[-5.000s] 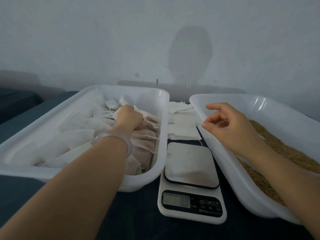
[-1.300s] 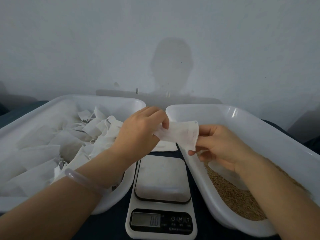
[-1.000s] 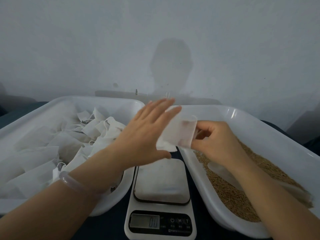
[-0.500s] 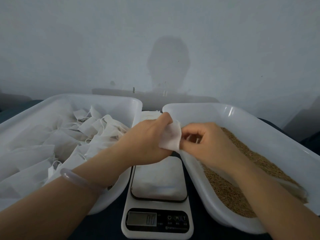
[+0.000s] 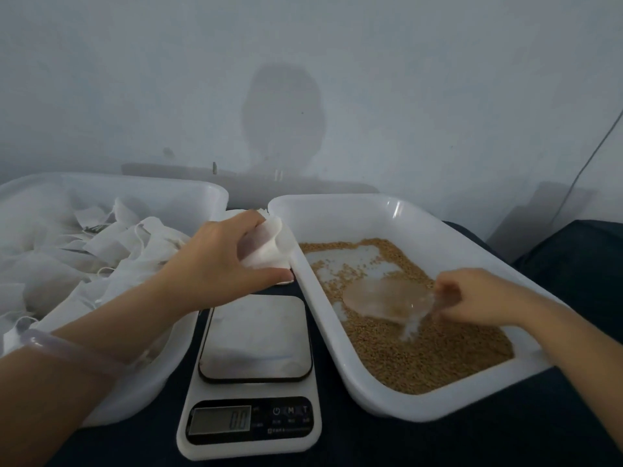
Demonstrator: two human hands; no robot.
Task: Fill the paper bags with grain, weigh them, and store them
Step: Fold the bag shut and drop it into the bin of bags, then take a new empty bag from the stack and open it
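Our left hand (image 5: 219, 267) pinches a paper bag (image 5: 271, 249) between the bag tub (image 5: 135, 179) and the grain tub (image 5: 340, 202), where our right hand (image 5: 478, 298) grips a scoop (image 5: 387, 298). A scale (image 5: 253, 436) sits on dark cloth (image 5: 505, 433), a pale wall (image 5: 421, 79) behind.

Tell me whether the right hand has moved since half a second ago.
Yes. From the grain tray's left rim, the right hand went rightward into the tray and grips the clear scoop.
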